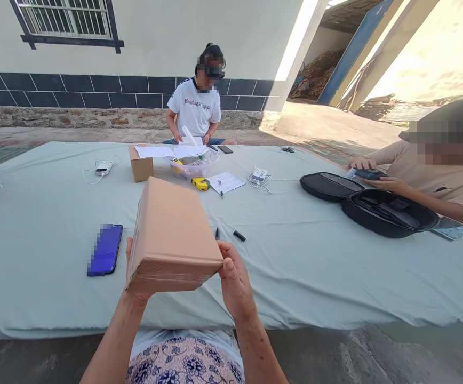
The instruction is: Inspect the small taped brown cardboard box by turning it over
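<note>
A brown cardboard box (175,218) is held up above the near side of the table, tilted, with clear tape across its near face. My left hand (137,296) supports it at the lower left; most of those fingers are hidden behind and under the box. At the right corner, my right hand (235,282) grips the edge, thumb in front. Just beyond that hand, a black pen (217,233) and its black cap (239,236) lie on the cloth. To the left of the box is a phone (106,250) with a blue screen.
A light green cloth covers the table (47,213). Farther back are a small box (141,168), a plastic basket (193,169), a yellow tape measure (201,184) and a written sheet (228,183). An open black case (389,213) lies right. One person (195,104) sits opposite, another (435,165) at right.
</note>
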`<state>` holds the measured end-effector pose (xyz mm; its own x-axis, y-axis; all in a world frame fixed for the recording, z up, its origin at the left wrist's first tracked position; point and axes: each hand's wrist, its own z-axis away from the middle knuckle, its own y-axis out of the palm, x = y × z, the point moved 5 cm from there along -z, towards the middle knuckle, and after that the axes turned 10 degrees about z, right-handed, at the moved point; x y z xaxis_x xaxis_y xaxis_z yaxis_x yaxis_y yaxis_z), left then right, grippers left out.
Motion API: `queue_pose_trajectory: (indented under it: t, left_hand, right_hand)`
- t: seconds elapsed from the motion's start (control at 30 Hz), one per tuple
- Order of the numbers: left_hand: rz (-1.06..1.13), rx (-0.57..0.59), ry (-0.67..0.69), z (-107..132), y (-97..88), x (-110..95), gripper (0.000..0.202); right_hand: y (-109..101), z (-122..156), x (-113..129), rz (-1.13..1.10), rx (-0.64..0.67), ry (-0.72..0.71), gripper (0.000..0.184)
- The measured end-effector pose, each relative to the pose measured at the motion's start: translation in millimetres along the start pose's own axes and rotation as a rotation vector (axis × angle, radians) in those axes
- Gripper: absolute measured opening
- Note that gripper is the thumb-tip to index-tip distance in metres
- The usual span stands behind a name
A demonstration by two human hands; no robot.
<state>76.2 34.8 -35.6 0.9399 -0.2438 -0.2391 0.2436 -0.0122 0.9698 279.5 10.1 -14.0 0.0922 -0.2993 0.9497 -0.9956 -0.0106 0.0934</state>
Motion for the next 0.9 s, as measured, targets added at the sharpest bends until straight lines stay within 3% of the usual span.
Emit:
queue_pose_trajectory:
  t: [0.17, 0.27, 0.4, 0.67, 0.8, 0.9]
  left_hand:
    - [0.066, -0.002, -0.199, -3, -6.7, 13, 0.06]
    - [0.11, 0.065, -0.27, -4, -0.7, 27, 0.073]
    - [0.173, 0.138, -0.203, -5, 11.6, 36, 0.079]
    - [0.187, 0.064, -0.145, -3, 12.6, 31, 0.067]
    - [0.132, 0.01, -0.098, -3, 11.5, 34, 0.072]
    - [0.056, -0.071, 0.028, -2, 10.3, 34, 0.072]
  right_hand:
    - [-5, -1, -9, 0.072, -0.161, 0.0, 0.055]
    - [-3, 0, -10, 0.2, -0.215, -0.03, 0.081]
    - [4, 1, -7, 0.379, -0.229, -0.092, 0.106]
    - [15, 1, -1, 0.457, -0.106, -0.203, 0.113]
    - [15, 2, 0, 0.411, -0.1, -0.143, 0.11]
    - [16, 2, -2, 0.367, -0.09, -0.056, 0.115]
